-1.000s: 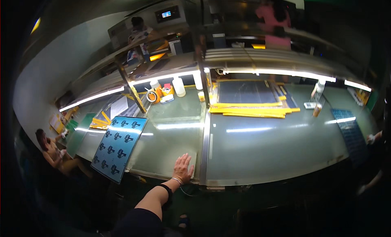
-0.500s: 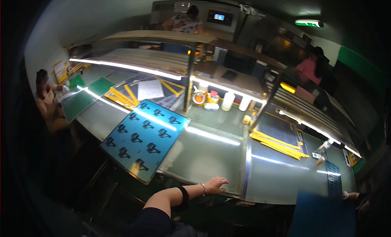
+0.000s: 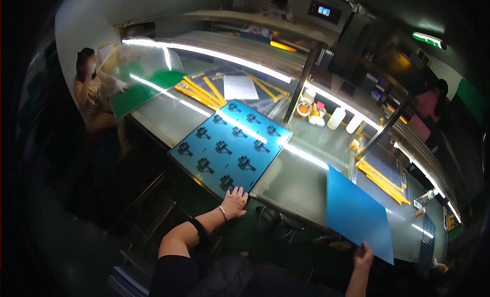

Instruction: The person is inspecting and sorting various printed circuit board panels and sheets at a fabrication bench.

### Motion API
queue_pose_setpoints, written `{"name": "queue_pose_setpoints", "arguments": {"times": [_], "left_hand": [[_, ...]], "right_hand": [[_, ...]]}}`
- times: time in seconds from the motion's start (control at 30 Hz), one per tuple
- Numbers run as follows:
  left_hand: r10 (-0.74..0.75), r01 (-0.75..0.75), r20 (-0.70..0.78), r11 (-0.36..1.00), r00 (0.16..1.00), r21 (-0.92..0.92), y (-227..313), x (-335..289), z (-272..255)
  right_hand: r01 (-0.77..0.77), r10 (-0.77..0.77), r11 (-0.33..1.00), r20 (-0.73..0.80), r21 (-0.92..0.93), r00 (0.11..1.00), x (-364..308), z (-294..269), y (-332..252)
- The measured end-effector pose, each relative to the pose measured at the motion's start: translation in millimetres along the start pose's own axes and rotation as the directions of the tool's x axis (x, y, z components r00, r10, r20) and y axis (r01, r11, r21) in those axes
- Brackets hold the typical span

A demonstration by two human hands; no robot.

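Note:
A blue panel (image 3: 212, 167) printed with several black shapes lies on the bench, its near corner jutting past the front edge. My left hand (image 3: 235, 202), with a bracelet at the wrist, rests with fingers stretched out at that near corner. On the right, my right hand (image 3: 363, 256) grips a plain blue panel (image 3: 354, 210) by its lower edge. This panel is tilted over the front of the bench, apart from the printed one.
Yellow-edged sheets (image 3: 199, 91) and white paper (image 3: 241, 87) lie behind the printed panel. White bottles (image 3: 337, 118) stand beneath the lit shelf. At the far left a person (image 3: 89, 92) sits by a green panel (image 3: 148, 92). Another person's gloved hand (image 3: 435, 264) is at far right.
My left hand has moved left to the printed panel's near corner. My right hand has come into view, and the plain blue panel has moved up and left. The view has shifted left.

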State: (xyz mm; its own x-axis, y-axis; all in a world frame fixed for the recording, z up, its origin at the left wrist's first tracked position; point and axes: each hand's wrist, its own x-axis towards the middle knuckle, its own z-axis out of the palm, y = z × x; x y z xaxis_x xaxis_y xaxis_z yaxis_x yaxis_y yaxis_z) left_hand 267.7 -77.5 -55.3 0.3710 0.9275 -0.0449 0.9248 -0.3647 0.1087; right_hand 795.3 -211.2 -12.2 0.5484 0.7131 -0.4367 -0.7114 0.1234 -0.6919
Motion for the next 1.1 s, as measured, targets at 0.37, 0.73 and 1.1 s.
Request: {"name": "queue_pose_setpoints", "arguments": {"times": [0.37, 0.73, 1.1], "left_hand": [[0.025, -0.014, -0.191, 0.998, 0.981, 0.056, 4, 4, 21], [0.076, -0.071, 0.031, 0.987, 0.997, -0.145, 18, 11, -9], [-0.356, 0.226, -0.259, 0.878, 0.898, -0.423, -58, -43, -39]], "right_hand": [[-0.366, 0.429, 0.875, 0.160, -0.316, 0.889, 2, 69, 121], [-0.695, 0.749, 0.555, -0.090, -0.456, 0.657, -5, 45, 121], [-0.540, 0.535, 0.798, -0.098, -0.267, 0.839, 15, 18, 94]]}}
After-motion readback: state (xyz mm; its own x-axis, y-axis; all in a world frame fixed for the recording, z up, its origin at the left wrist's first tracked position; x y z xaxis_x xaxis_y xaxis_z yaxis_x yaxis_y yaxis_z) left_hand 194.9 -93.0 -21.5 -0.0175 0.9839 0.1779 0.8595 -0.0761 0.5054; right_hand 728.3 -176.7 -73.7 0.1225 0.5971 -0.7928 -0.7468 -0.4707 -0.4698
